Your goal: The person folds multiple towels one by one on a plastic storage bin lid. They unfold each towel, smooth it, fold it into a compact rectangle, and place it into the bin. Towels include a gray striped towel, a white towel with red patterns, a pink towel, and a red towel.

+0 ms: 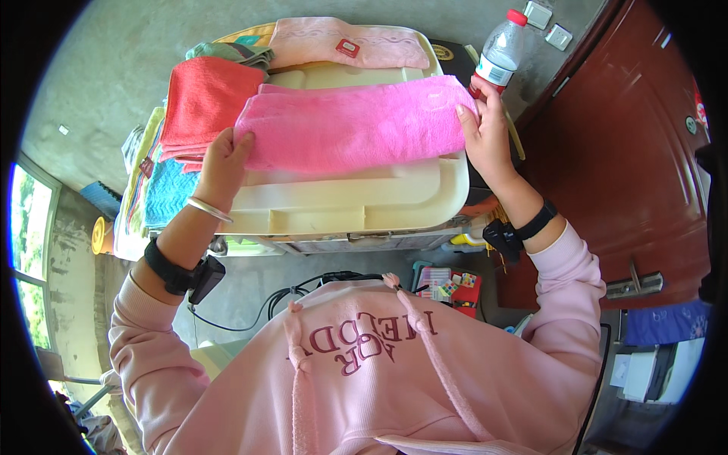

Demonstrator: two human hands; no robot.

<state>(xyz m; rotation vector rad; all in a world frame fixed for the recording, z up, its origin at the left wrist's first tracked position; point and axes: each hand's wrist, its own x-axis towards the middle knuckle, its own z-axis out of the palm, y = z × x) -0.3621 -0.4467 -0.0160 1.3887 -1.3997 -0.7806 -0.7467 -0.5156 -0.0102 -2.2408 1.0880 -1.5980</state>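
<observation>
A bright pink towel (352, 128), folded into a long strip, stretches between my two hands above a cream plastic lid (318, 207). My left hand (224, 165) pinches its left end, thumb on top. At the other end, my right hand (486, 128) grips the edge with the thumb in front and fingers behind. Close by the left hand lie folded red towels (210, 96) in a stack and a blue towel (170, 190). Across the far side of the lid rests a pale pink towel (347, 42) bearing a small red tag.
A plastic bottle (500, 54) with a red cap stands just beyond my right hand. Striped towels (139, 170) lie at the far left, and a green cloth (227, 52) sits behind the red stack. A dark red door (614, 159) is at the right. Black cables (278, 296) run below.
</observation>
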